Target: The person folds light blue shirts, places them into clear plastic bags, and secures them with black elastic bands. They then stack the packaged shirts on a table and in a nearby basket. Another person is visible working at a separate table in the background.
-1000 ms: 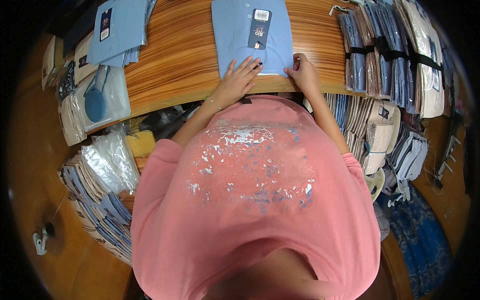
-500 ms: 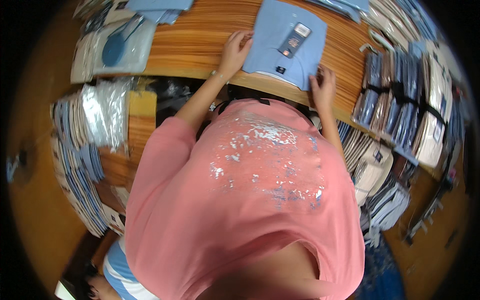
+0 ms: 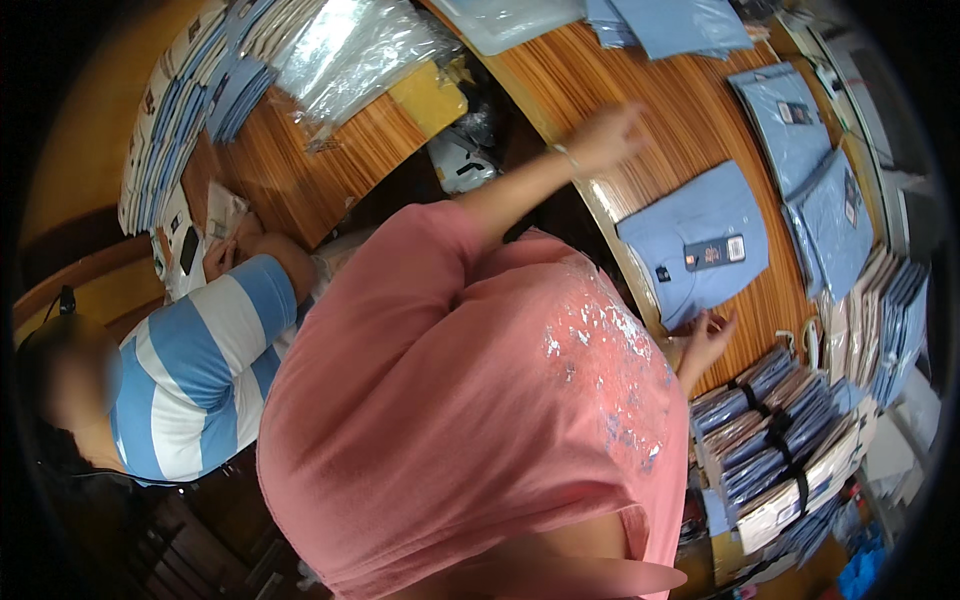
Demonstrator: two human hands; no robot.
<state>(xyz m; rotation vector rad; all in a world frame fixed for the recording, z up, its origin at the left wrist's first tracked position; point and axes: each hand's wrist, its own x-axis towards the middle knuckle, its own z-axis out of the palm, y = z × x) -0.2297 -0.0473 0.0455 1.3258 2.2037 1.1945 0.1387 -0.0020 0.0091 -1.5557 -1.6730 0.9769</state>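
Observation:
A folded light-blue shirt point(image 3: 705, 205) lies on the wood-grain table, with a dark hang tag point(image 3: 716, 252) across its front and a small dark label at the collar. My left hand point(image 3: 608, 138) is apart from the shirt, over the bare wood to its upper left; it is somewhat blurred, fingers stretched out with nothing in them. By the shirt's lower edge rests my right hand point(image 3: 708, 343), its fingers loosely bent and apart, holding nothing that I can see. Whether its fingertips touch the cloth I cannot tell.
Bagged blue shirts point(image 3: 798, 120) lie beyond the shirt. Strapped stacks of packed garments point(image 3: 770, 430) stand at the right. Clear plastic bags point(image 3: 355, 60) and a yellow piece point(image 3: 430, 97) lie on another table at the left. A co-worker in a striped shirt point(image 3: 205, 370) sits there, hands at a small packet.
The view has swung left, bringing the co-worker into sight. My left hand has come away from the shirt's side and moved left. My right hand stays near the shirt's edge.

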